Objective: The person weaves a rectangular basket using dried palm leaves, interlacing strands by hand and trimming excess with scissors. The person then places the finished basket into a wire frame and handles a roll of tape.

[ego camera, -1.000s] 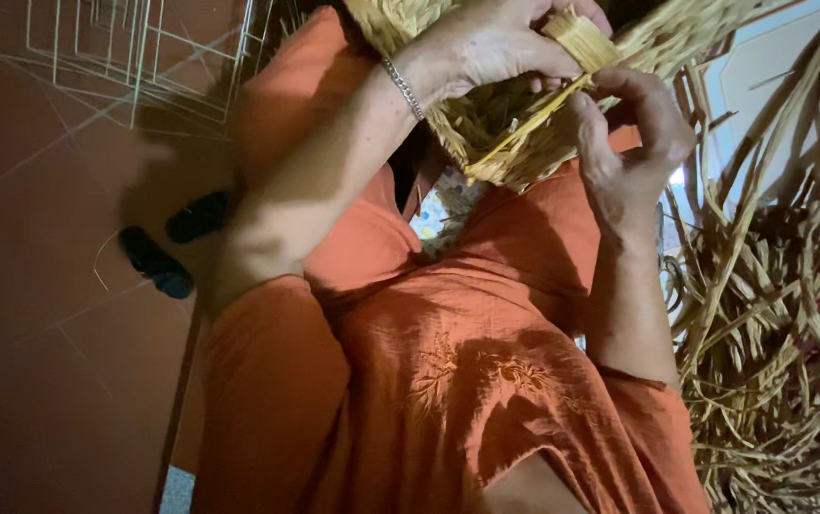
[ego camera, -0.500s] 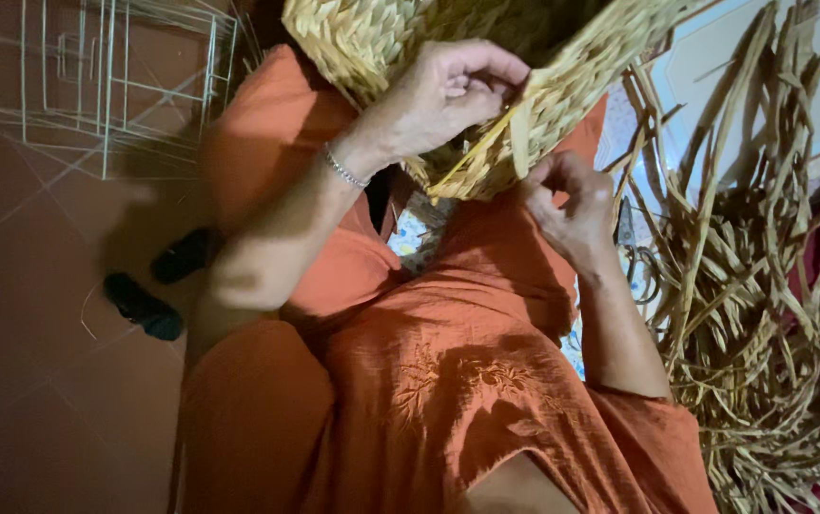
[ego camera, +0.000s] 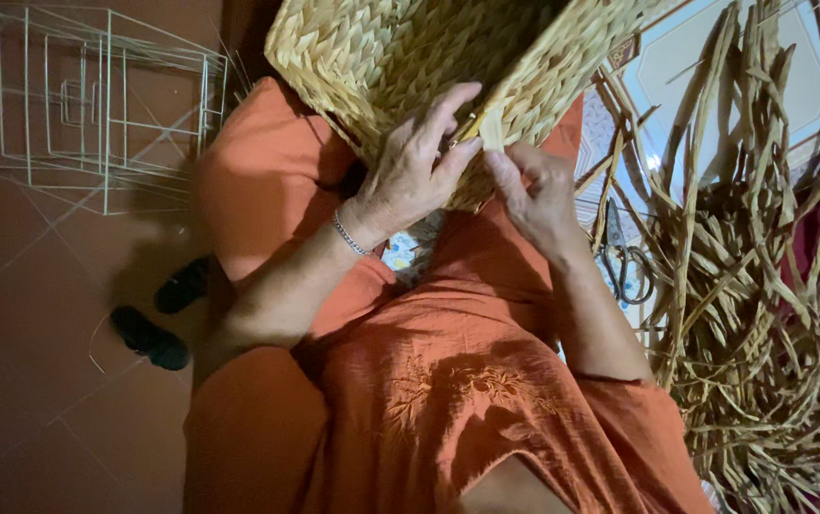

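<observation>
While we sit in our orange clothes [ego camera: 448,400], our left hand [ego camera: 410,171] lies spread against the woven basket [ego camera: 410,57] on our lap. Our right hand [ego camera: 538,195] pinches a flat straw strip [ego camera: 492,128] at the basket's rim. Scissors [ego camera: 629,271] lie right, beside dry straw [ego camera: 771,286]. Far left stand wire frames [ego camera: 77,105].

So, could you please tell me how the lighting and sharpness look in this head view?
In the head view, light is warm and dim: the reddish tiled floor falls into shadow at lower left, while the pale patterned mat at upper right is brightest. The woven straw basket, left hand and right hand look sharp; straight edges bow slightly.
</observation>
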